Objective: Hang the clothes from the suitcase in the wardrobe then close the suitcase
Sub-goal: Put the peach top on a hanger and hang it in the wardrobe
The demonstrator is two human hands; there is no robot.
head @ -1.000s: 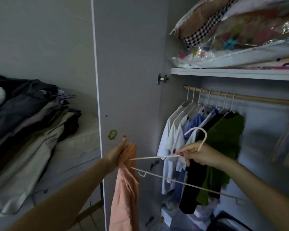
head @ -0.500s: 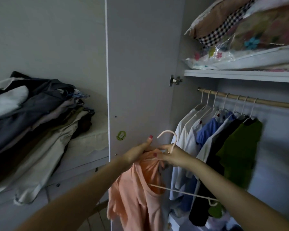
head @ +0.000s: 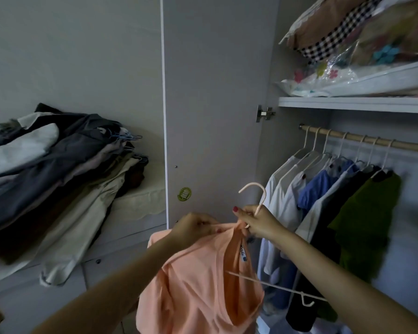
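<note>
A peach-orange shirt (head: 198, 280) hangs in front of me, partly threaded on a pale hanger (head: 257, 191). My right hand (head: 258, 221) grips the hanger's neck just below its hook. My left hand (head: 193, 227) pinches the shirt's collar beside it. One hanger arm (head: 275, 286) sticks out of the shirt to the lower right. The open wardrobe's wooden rail (head: 362, 138) carries several hung garments, white, blue, black and green (head: 362, 218). The suitcase is out of view.
The open wardrobe door (head: 212, 92) stands straight ahead. A pile of dark and beige clothes with hangers (head: 58, 179) lies on a low surface at left. Bagged pillows and bedding (head: 362, 49) fill the shelf above the rail.
The hanger has gone into the shirt's neck: my hands came together at the collar, and the shirt now spreads over the left arm of the hanger. The view shifted left.
</note>
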